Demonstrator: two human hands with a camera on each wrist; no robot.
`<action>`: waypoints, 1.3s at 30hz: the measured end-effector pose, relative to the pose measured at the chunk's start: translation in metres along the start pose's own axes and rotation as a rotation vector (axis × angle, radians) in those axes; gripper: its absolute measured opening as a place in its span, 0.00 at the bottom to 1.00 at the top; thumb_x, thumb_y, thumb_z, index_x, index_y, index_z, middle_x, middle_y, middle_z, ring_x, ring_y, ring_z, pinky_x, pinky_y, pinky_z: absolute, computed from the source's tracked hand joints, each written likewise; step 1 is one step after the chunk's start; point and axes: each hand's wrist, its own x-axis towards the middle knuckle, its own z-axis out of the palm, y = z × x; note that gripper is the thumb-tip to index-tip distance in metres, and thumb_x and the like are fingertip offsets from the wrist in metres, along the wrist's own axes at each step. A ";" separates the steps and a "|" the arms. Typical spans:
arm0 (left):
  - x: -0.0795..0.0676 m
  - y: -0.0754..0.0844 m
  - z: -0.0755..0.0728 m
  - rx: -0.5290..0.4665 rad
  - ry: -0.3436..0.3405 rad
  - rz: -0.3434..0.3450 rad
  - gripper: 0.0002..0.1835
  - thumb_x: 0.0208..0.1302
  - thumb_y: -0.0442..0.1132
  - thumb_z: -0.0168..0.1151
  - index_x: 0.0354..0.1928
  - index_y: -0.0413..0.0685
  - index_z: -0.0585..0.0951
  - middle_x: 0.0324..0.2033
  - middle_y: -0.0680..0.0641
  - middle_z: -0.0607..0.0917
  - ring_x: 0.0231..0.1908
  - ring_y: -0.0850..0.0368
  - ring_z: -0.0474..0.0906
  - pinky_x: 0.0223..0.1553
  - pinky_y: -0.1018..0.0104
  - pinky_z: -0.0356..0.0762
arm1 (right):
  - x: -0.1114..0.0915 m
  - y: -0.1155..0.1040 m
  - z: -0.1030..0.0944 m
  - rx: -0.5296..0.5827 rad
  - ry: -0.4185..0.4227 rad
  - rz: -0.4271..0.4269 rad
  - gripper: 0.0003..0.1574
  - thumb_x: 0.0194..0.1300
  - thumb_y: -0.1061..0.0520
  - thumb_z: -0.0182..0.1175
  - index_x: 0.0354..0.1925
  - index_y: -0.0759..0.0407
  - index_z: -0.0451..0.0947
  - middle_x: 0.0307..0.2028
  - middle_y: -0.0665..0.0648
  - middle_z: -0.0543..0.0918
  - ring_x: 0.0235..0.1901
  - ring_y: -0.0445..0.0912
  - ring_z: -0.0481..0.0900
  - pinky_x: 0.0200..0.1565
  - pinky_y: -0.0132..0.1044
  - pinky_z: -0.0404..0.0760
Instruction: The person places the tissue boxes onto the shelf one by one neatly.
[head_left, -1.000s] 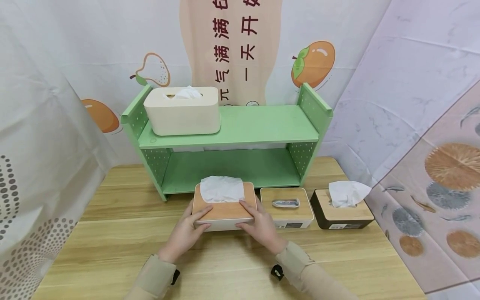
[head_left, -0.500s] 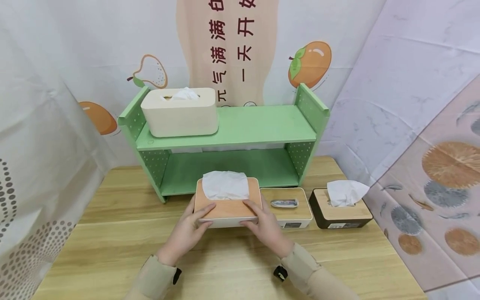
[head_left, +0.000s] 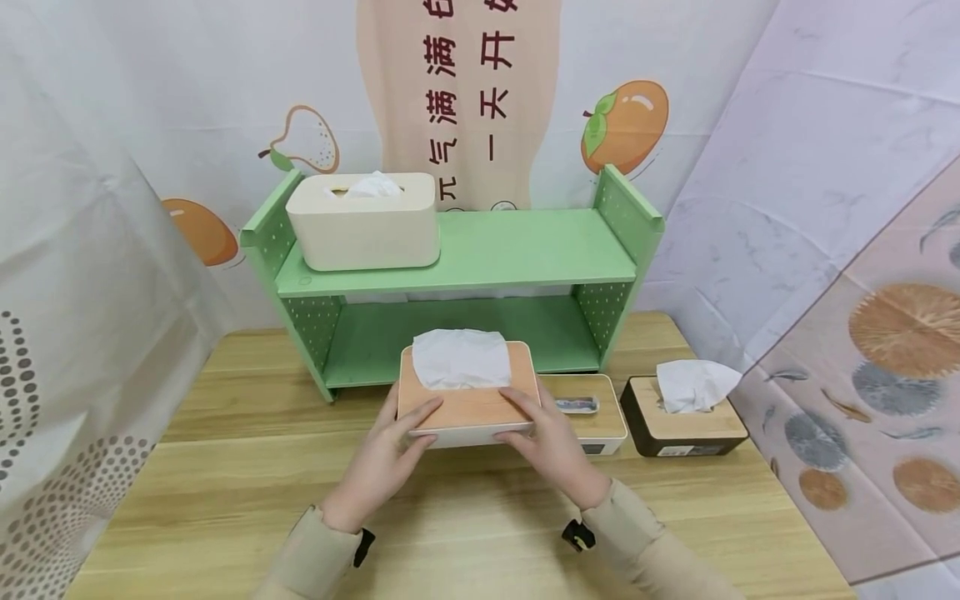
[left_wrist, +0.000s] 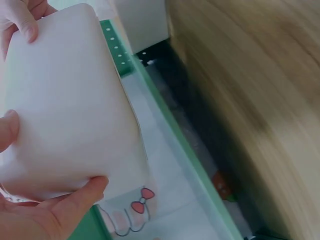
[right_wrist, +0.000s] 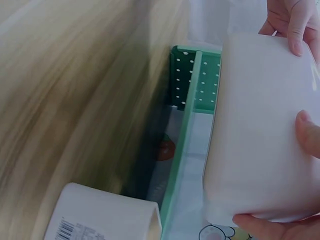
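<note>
Carrying calls for a level, even grip: squeeze both ends equally, mind the fingertips near the loose white paper tissue (head_left: 461,360). White rectangular tissue box with wood-look lid (head_left: 468,407) is held off the table; two-tier green shelf (head_left: 536,246) at its 12 o'clock, second white wood-lidded box (head_left: 603,423) at 3 o'clock, partly hidden. Left hand (head_left: 384,460) pinches from 8 o'clock, right hand (head_left: 557,450) from 4; index fingers on lid, thumbs on near wall, forearms angled inward.

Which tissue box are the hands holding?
The orange-topped, white-sided rectangular box: the left hand and right hand grip it. The rounded cream box, yellow-topped white box and black-sided box aren't held.
</note>
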 end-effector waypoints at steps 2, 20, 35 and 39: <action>0.002 0.003 -0.001 0.010 -0.003 0.003 0.25 0.58 0.38 0.64 0.59 0.60 0.75 0.71 0.34 0.47 0.67 0.38 0.56 0.53 0.50 0.74 | 0.000 0.000 -0.003 -0.002 0.006 -0.008 0.41 0.43 0.52 0.74 0.58 0.49 0.73 0.67 0.69 0.59 0.61 0.62 0.68 0.54 0.51 0.75; 0.010 0.026 -0.015 0.058 0.014 0.082 0.25 0.58 0.39 0.64 0.59 0.59 0.75 0.70 0.32 0.50 0.57 0.38 0.72 0.47 0.52 0.77 | 0.002 -0.013 -0.029 -0.029 0.067 -0.007 0.42 0.41 0.53 0.75 0.57 0.52 0.73 0.65 0.75 0.59 0.60 0.67 0.67 0.52 0.57 0.75; 0.023 0.050 -0.027 0.060 0.160 0.212 0.25 0.54 0.37 0.67 0.57 0.55 0.77 0.65 0.26 0.58 0.41 0.41 0.83 0.43 0.55 0.80 | 0.013 -0.015 -0.052 -0.025 0.297 -0.203 0.40 0.34 0.58 0.77 0.51 0.58 0.75 0.62 0.68 0.67 0.52 0.63 0.76 0.40 0.50 0.81; 0.028 0.056 -0.028 0.054 0.229 0.266 0.25 0.52 0.36 0.68 0.55 0.52 0.78 0.64 0.25 0.60 0.50 0.38 0.78 0.46 0.53 0.79 | 0.015 -0.017 -0.061 -0.064 0.324 -0.219 0.41 0.34 0.58 0.77 0.51 0.58 0.75 0.62 0.68 0.68 0.49 0.62 0.78 0.39 0.50 0.81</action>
